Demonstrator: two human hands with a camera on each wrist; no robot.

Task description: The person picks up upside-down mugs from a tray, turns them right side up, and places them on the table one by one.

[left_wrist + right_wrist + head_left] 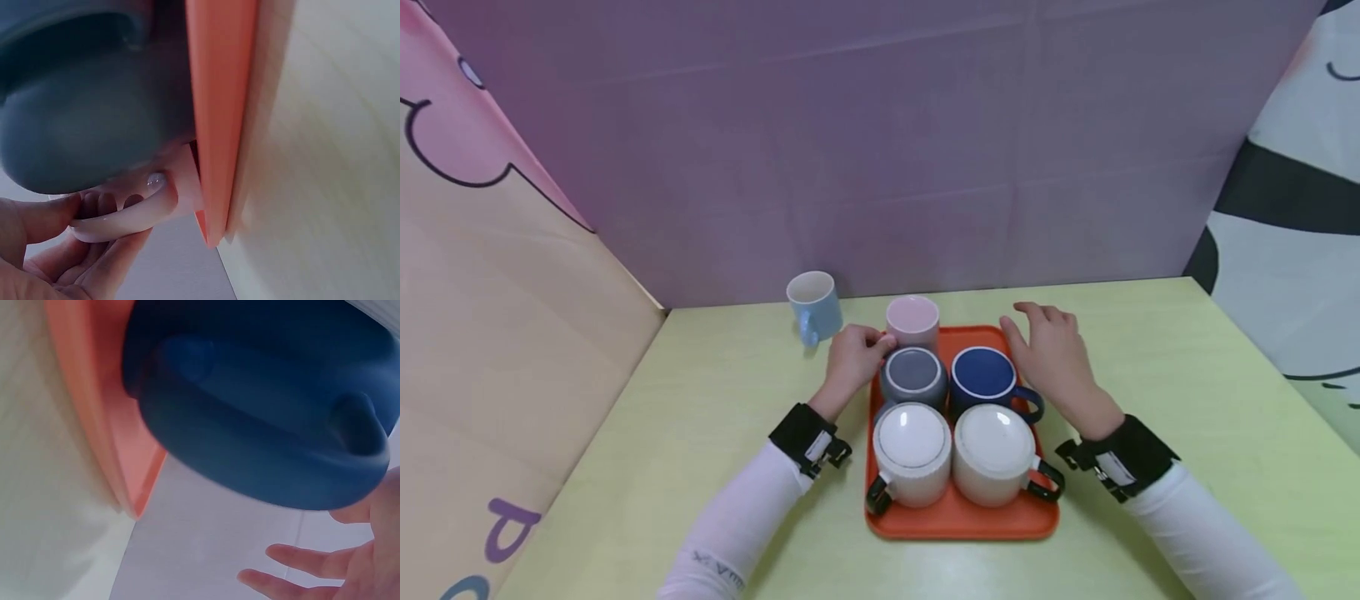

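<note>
Left hand (852, 360) grips the handle (119, 219) of the pale pink mug (913, 323), upright at the orange tray's (958, 518) far left corner. Right hand (1051, 352) hovers relaxed, fingers spread, beside the navy mug (987, 374). Grey mug (913, 377) touches the pink one; two white mugs (912, 454) sit nearer. A light-blue mug (815, 307) stands on the table (1187, 358), with bare surface either side.

Glossy ceramic pink mug (913, 321) (glazed); smooth plastic tray (962, 518).

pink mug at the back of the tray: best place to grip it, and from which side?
By its handle, from the left. The pink mug stands upright with the handle pointing left past the tray edge, and the grey mug crowds its near side. The left hand already pinches that handle.
</note>
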